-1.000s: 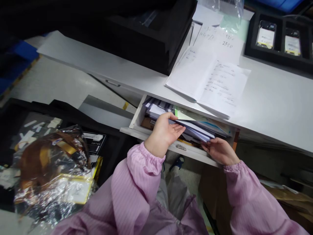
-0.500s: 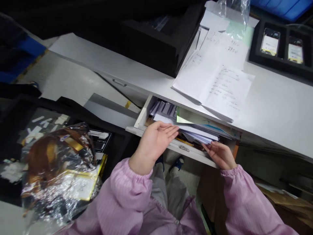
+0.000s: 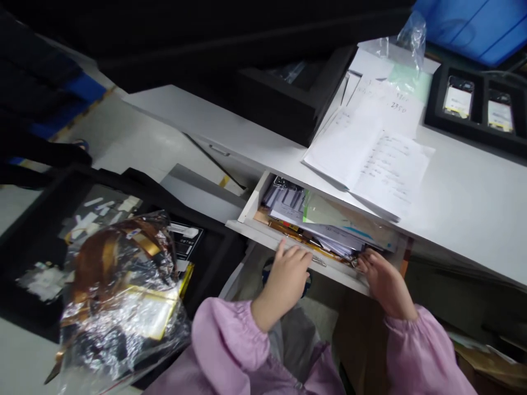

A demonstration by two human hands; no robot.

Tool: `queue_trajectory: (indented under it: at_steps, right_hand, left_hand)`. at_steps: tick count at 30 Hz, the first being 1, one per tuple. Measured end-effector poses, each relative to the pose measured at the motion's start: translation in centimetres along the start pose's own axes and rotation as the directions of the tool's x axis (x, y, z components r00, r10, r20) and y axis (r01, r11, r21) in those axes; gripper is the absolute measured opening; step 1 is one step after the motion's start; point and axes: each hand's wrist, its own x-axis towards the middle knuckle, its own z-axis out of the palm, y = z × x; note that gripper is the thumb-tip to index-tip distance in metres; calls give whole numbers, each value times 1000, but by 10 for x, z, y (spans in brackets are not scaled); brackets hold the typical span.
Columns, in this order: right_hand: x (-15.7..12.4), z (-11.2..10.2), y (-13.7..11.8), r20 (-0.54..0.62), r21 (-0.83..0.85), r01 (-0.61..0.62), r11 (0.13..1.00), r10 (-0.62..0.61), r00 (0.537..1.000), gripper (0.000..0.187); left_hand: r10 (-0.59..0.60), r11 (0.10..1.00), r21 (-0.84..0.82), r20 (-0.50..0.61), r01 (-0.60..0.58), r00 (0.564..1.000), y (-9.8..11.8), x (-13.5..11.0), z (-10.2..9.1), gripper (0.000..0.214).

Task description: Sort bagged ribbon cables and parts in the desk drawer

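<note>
A white drawer [image 3: 263, 226] stands pulled out below the desk top. Inside lie a stack of papers [image 3: 288, 211], a green-edged clear folder [image 3: 329, 211] and several pens [image 3: 304, 236] along the front. My left hand [image 3: 288, 274] is palm down at the drawer's front edge, fingers apart, close to the metal handle [image 3: 319, 261]. In the drawer's front right corner, my right hand [image 3: 382, 280] has its bent fingertips at the ends of the papers. What is between those fingertips is hidden.
An open notebook [image 3: 370, 164] lies above the drawer, beside a black foam tray [image 3: 442, 118] with phone-like parts. A large black box [image 3: 280, 104] stands at the back. On the left, a plastic bag [image 3: 123, 296] of brown flex cables rests on a black tray [image 3: 37, 219].
My left hand has moved off the papers, down to the drawer's front edge, and turned palm down. The papers now lie lower, showing the pens. My right hand reaches into the front right corner.
</note>
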Motion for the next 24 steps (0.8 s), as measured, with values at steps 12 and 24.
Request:
queue_trajectory:
  at_steps: [12,24]
  right_hand:
    - [-36,-19,38,585,-792,608,-55,-354,730,33]
    - [-26,-40,56,739,-659,710,-250,-392,548,33]
  left_hand:
    - [69,981,182,-22,-63,997,2,5,16,18]
    - [101,982,175,-156,-73,983,-3,-16,35,12]
